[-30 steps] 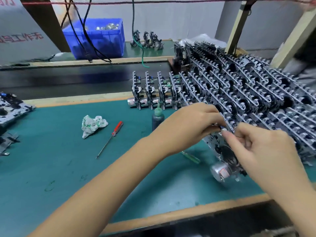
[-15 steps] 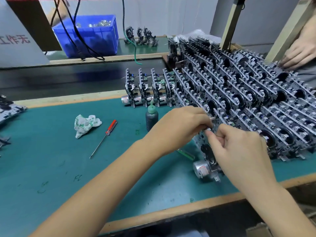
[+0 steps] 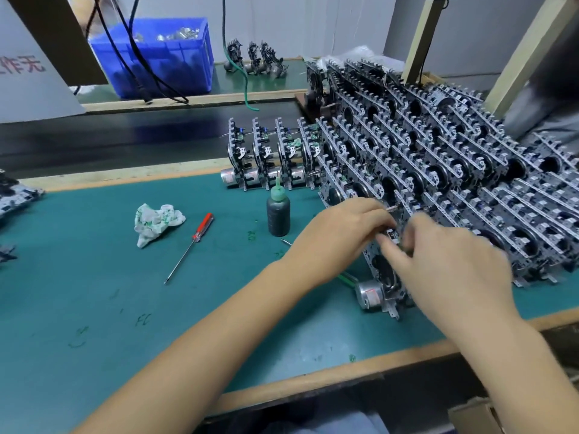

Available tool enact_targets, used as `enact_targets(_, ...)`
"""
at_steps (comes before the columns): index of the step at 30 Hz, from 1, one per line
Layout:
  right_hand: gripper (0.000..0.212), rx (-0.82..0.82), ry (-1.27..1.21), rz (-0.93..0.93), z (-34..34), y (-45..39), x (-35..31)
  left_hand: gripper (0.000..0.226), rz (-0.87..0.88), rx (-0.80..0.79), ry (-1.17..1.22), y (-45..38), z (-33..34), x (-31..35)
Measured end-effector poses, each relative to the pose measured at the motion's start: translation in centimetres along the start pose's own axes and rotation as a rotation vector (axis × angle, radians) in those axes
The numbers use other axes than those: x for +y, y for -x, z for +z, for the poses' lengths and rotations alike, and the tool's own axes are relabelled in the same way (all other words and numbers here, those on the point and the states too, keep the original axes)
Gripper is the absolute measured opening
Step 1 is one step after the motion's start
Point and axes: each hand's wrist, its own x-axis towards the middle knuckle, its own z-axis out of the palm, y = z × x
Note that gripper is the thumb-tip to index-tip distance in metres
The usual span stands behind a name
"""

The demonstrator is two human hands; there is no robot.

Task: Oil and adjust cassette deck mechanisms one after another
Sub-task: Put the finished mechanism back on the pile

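Both my left hand [image 3: 341, 236] and right hand [image 3: 445, 264] still pinch the upright grey metal cassette mechanism [image 3: 383, 277] near the green surface's [image 3: 94, 308] front edge, fingertips now closer, so I judge adjustment underway.

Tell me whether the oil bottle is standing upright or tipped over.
Upright. The dark oil bottle stands on its base on the green mat, its green nozzle pointing straight up, untouched by either hand.

Both my forearms are bare from the bottom edge of the view up to the wrists, with no sleeve showing on either. My left hand [image 3: 341, 236] is bare, without glove, ring or watch. My right hand [image 3: 451, 264] is bare too, its outline slightly blurred, and its wrist carries no band.
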Motion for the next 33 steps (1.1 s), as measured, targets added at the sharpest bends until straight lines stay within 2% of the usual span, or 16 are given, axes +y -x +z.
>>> enact_targets(2, 0.037, 0.054, -0.003, -0.016, -1.2, -0.1, -0.4, 0.025, 0.002, -0.021, 0.0, 0.3, -0.6, 0.1)
enact_targets(5, 0.027, 0.064, -0.21, -0.118, -2.2, 0.4, -2.4, 0.025, -0.052, -0.003, 0.029, 1.9, -2.6, 0.1)
enact_targets(11, 0.026, -0.133, -0.436, -0.353, 0.7, 1.6, -9.4, 0.018, -0.387, 0.013, 0.086, 10.8, -6.9, -1.3)
enact_targets(15, 0.022, -0.271, -0.484, -0.564, 3.1, 1.4, -15.1, 0.014, -0.626, 0.005, 0.017, 16.8, -9.6, -3.0)
enact_targets(18, 0.019, -0.306, -0.515, -0.752, 3.2, 0.8, -20.0, 0.016, -0.741, 0.072, -0.131, 20.0, -13.0, -4.2)
enact_targets(23, 0.026, -0.195, -0.556, -1.03, 2.6, -0.4, -29.4, 0.025, -0.913, 0.264, -0.597, 24.3, -20.5, -6.1)
enact_targets(26, 0.031, 0.046, -0.466, -1.2, 2.6, -1.0, -35.7, 0.035, -1.054, 0.343, -0.834, 26.4, -24.2, -7.5)
enact_targets(29, 0.042, 0.219, -0.373, -1.281, 2.6, -2.0, -40.8, 0.046, -1.278, 0.217, -0.899, 28.1, -26.5, -9.0)
enact_targets(31, 0.043, 0.202, -0.275, -1.327, 2.8, -2.9, -43.0, 0.052, -1.398, 0.123, -0.888, 28.9, -27.0, -9.7)
enact_targets(33, 0.04, 0.122, -0.157, -1.418, 2.9, -3.7, -44.4, 0.051, -1.419, 0.096, -0.857, 29.2, -26.9, -10.2)
